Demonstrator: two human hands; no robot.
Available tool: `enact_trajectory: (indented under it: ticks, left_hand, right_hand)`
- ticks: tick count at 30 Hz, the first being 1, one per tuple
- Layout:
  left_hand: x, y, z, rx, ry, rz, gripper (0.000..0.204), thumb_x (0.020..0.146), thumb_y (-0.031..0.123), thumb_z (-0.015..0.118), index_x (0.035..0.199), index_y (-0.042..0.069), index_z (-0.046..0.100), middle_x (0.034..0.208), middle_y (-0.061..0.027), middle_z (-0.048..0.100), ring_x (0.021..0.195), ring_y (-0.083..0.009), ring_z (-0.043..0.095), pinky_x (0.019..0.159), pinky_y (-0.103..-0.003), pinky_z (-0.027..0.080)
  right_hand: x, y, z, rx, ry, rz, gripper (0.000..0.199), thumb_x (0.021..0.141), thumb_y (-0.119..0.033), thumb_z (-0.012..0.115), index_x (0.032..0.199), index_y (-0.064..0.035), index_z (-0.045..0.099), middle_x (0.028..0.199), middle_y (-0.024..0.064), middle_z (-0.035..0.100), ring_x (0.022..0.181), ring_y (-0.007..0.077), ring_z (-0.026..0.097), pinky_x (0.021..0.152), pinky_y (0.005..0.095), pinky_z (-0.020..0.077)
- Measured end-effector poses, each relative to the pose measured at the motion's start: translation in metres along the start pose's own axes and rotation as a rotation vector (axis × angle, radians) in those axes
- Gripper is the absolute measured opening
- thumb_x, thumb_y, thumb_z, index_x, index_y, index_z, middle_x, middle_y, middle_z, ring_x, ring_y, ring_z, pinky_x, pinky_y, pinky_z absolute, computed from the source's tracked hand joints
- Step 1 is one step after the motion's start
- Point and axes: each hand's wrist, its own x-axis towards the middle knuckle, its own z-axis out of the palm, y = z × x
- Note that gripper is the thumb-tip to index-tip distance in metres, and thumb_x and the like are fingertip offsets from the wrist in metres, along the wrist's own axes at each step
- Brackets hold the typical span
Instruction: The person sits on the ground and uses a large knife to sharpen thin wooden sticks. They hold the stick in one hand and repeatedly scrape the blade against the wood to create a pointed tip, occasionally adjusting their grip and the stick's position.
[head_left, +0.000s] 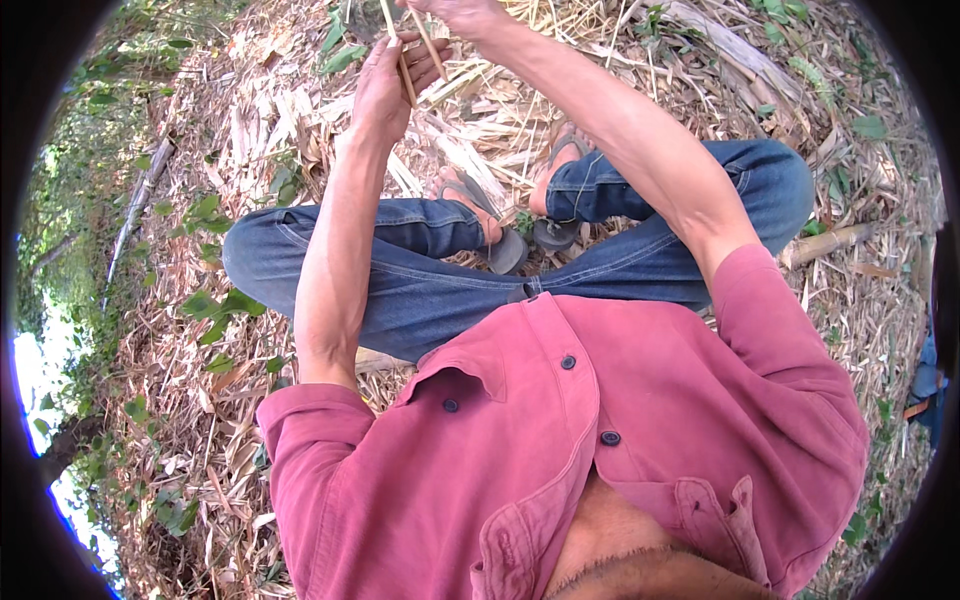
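Note:
At the top of the view, my left hand holds a thin pale strip of split bamboo or wood between its thumb and fingers. The strip's lower end sticks out below the palm, and its upper part runs off the top edge. Close beside it, my right hand is partly cut off by the picture's edge. A second thin tan strip slants down from its closed fingers, in front of the left hand's fingers. Whether the two strips join above the edge cannot be seen.
I sit low with legs in blue jeans bent and feet in dark sandals. Dry leaves and pale shavings cover the ground. A cut stick lies by the right knee, a weathered log at far right. Green plants grow on the left.

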Motion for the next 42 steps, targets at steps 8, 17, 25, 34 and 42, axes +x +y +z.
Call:
enact_trajectory:
  ticks: [8,17,25,34,42]
  left_hand:
    - [0.071,-0.007,-0.074,0.057,0.330,-0.110,0.032,0.100,0.020,0.035,0.118,-0.003,0.047,0.078,-0.0048,0.048,0.059,-0.0089,0.042,0.048,-0.022,0.041]
    - [0.095,-0.222,-0.274,-0.138,1.025,-0.622,0.017,0.085,0.008,0.047,0.069,0.002,0.050,0.062,-0.0105,0.053,0.051,-0.0199,0.051,0.042,-0.031,0.039]
    - [0.086,-0.332,-0.314,0.307,1.188,-0.687,0.016,0.083,0.010,0.055,0.096,0.000,0.057,0.088,-0.0168,0.061,0.076,-0.0310,0.062,0.063,-0.041,0.051]
    - [0.117,-0.202,-0.109,1.146,0.471,0.134,0.025,0.082,0.021,0.059,0.105,0.010,0.060,0.098,-0.0176,0.060,0.092,-0.0308,0.058,0.079,-0.041,0.046]
    - [0.128,-0.232,-0.115,1.525,-0.023,-0.120,0.029,0.083,0.032,0.058,0.107,0.016,0.064,0.097,-0.0132,0.066,0.093,-0.0307,0.063,0.081,-0.042,0.048]
  right_hand:
    - [0.026,0.104,-0.035,-0.453,-0.154,-0.132,0.035,0.087,-0.036,0.054,0.100,-0.0060,0.067,0.080,0.0115,0.067,0.074,0.0212,0.062,0.068,0.0361,0.0471]
    - [-0.070,0.195,-0.157,-0.986,-0.209,0.796,0.039,0.080,-0.030,0.057,0.107,-0.0036,0.065,0.108,0.0174,0.065,0.101,0.0324,0.062,0.085,0.0426,0.0480]
    - [-0.091,0.189,-0.156,-1.200,-0.084,0.798,0.039,0.080,-0.023,0.058,0.117,-0.0076,0.056,0.119,0.0184,0.055,0.114,0.0359,0.053,0.092,0.0499,0.0434]
    - [-0.117,0.220,-0.194,-1.193,-0.123,0.862,0.034,0.079,-0.025,0.062,0.107,-0.0076,0.055,0.111,0.0177,0.059,0.105,0.0350,0.057,0.087,0.0473,0.0449]
    - [-0.080,0.153,-0.178,-0.920,-0.106,0.926,0.035,0.072,-0.029,0.063,0.092,0.0003,0.063,0.086,0.0179,0.065,0.083,0.0298,0.063,0.074,0.0397,0.0488]
